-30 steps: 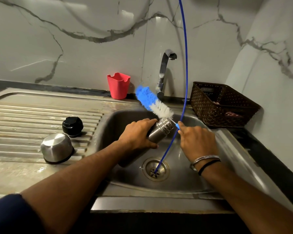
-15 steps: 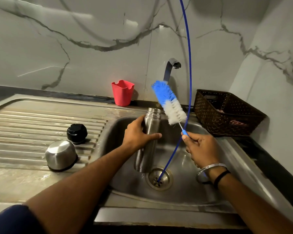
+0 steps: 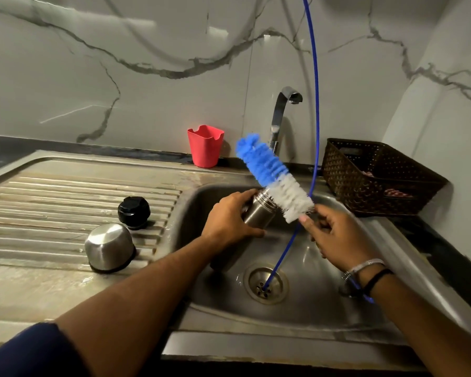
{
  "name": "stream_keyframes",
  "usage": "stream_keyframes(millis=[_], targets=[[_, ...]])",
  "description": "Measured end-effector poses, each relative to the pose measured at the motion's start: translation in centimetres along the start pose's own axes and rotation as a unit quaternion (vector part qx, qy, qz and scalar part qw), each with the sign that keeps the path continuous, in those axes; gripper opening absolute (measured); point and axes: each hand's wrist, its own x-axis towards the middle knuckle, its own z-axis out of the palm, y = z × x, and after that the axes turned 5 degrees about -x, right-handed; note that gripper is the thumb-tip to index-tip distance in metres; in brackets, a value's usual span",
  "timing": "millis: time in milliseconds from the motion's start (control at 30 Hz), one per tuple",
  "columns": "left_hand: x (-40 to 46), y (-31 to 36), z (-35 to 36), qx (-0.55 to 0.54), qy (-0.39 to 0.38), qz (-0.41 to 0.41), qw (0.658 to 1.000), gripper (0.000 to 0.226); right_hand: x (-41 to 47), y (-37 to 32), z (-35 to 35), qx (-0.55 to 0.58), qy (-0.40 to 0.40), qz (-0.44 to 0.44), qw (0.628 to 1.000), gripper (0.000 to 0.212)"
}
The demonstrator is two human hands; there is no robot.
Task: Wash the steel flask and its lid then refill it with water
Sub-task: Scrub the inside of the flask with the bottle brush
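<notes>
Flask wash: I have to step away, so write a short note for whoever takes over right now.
Left hand grips the flask, tilted over the sink.
Right hand holds the brush by its stem, bristles outside, beside the flask mouth.
Black stopper and steel cap sit on the drainboard.
No water runs from the tap.
Done: flask is open.
Left: scrub inside, rinse, wash stopper and cap, refill, close.

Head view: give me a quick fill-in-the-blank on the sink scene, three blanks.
1. The left hand grips the steel ____.
2. The bottle brush in the right hand has bristles that are white and ____.
3. The black stopper and steel cap rest on the ____.

Missing words: flask; blue; drainboard
</notes>
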Motion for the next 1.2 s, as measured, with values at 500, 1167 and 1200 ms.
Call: stream_keyframes(millis=[500,1167,1200], targets=[[-0.2,2.9,0.4,0.041,0.010,-0.106,0.993,0.095,0.2,-0.2,-0.4,-0.477,0.100,-0.164,0.858,0.048],[0.2,2.9,-0.8,-0.074,0.083,-0.159,0.981,0.095,-0.5,-1.7,0.1,-0.387,0.075,-0.117,0.911,0.027],[0.2,3.1,-0.7,-0.092,0.083,-0.169,0.978,0.093,-0.6,-1.7,0.1,-0.408,0.079,-0.131,0.900,0.029]])
